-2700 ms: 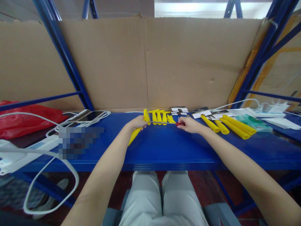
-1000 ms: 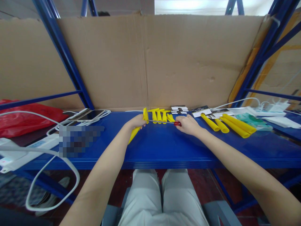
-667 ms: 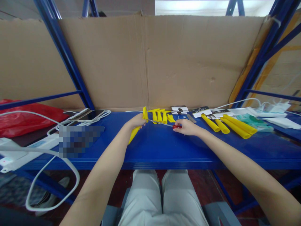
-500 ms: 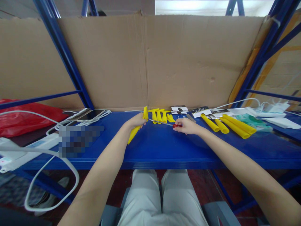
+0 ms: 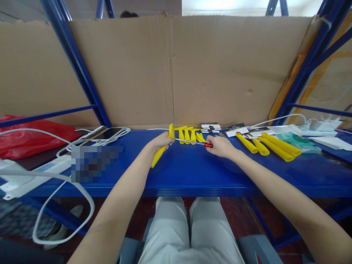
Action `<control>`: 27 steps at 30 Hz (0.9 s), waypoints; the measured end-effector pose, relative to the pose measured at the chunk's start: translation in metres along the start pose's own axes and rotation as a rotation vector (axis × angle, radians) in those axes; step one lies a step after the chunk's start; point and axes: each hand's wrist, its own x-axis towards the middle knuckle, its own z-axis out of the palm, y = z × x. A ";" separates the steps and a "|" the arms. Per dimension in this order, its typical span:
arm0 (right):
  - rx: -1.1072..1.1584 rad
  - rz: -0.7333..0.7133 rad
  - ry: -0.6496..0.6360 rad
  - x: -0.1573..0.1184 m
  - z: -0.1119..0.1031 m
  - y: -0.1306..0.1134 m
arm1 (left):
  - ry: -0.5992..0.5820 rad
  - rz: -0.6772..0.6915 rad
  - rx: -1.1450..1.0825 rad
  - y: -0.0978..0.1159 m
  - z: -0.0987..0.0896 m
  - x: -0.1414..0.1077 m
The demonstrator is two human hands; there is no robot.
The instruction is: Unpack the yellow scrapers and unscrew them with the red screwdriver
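Your left hand (image 5: pixel 162 140) is closed around a yellow T-shaped piece (image 5: pixel 158 157), its crosspiece upright above your fingers and its long part slanting down over the bench (image 5: pixel 176 170) toward you. Your right hand (image 5: pixel 220 146) is clamped on the red-handled screwdriver (image 5: pixel 208 145), whose shaft reaches across to the crosspiece; you cannot tell from here whether the tip touches it or goes in.

Compared with half a second ago, your right hand has shifted slightly outward and toward the cardboard panel (image 5: pixel 220 73), so the shaft now runs more level, and the hand covers more of the grey strip (image 5: pixel 223 135) behind it. Your left hand has kept its grip.

The row of yellow pieces (image 5: pixel 187 135) and the small yellow piece (image 5: pixel 200 138) still lie between your hands, farther back, with the stacked cards (image 5: pixel 210 127) beside them. The yellow tubes (image 5: pixel 279 146) remain to your right. Above the panel, a dark rounded shape (image 5: pixel 128 14) now shows more than it did.
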 end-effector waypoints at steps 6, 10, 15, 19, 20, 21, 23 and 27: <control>0.005 0.064 -0.049 0.000 0.000 0.002 | -0.031 0.033 -0.072 0.001 0.001 -0.002; -0.017 0.090 -0.036 0.001 0.001 0.007 | -0.089 0.066 -0.059 0.001 0.002 -0.002; -0.029 0.022 -0.043 0.003 0.002 0.010 | -0.092 0.075 0.004 -0.001 0.007 0.001; 0.007 -0.027 -0.064 0.003 0.002 0.011 | -0.085 0.079 0.026 -0.004 0.009 0.003; 0.010 -0.037 -0.061 0.003 0.002 0.011 | -0.085 0.077 0.032 -0.004 0.009 0.003; 0.010 -0.044 -0.060 0.003 0.002 0.011 | -0.085 0.073 0.037 -0.005 0.010 0.003; 0.008 -0.042 -0.068 0.004 0.003 0.011 | -0.088 0.066 0.045 -0.005 0.010 0.003; -0.002 -0.012 -0.070 0.005 0.005 0.010 | -0.089 0.055 0.054 -0.003 0.011 0.002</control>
